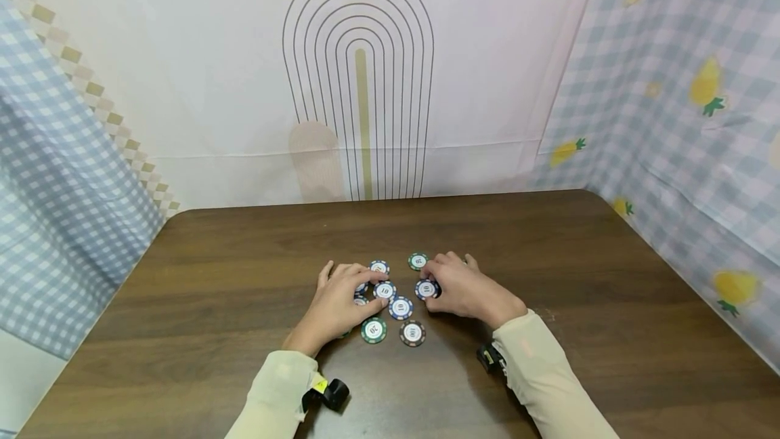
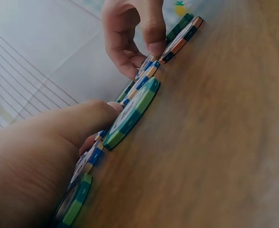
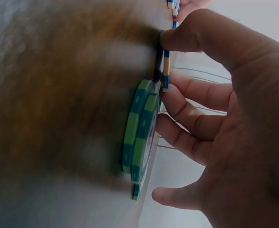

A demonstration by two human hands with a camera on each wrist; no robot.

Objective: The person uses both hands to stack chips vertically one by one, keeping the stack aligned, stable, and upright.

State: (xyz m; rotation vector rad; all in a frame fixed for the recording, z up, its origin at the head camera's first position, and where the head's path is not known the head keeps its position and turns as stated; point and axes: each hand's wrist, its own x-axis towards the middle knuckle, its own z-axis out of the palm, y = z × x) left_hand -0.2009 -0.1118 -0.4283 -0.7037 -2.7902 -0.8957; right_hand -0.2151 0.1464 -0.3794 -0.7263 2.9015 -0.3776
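My left hand (image 1: 337,300) curls its thumb and index finger about a blue poker chip (image 1: 384,291) marked 10. Other blue chips lie partly hidden under and beside those fingers. With thumb and fingertips, my right hand (image 1: 464,290) pinches the edges of another blue chip (image 1: 426,289). The right wrist view shows this blue chip (image 3: 166,71) edge-on, slightly off the wood, with a dark chip (image 3: 158,59) behind it. Two overlapping green chips (image 3: 140,137) lie by that hand's lower fingers. In the left wrist view a green chip (image 2: 133,114) lies beside the left thumb.
Between and before the hands lie a blue chip (image 1: 400,307), a green chip (image 1: 374,330) and a dark chip (image 1: 412,333). Farther back is another green chip (image 1: 418,261). The brown wooden table (image 1: 183,303) meets a white patterned cloth (image 1: 231,87) at its back edge.
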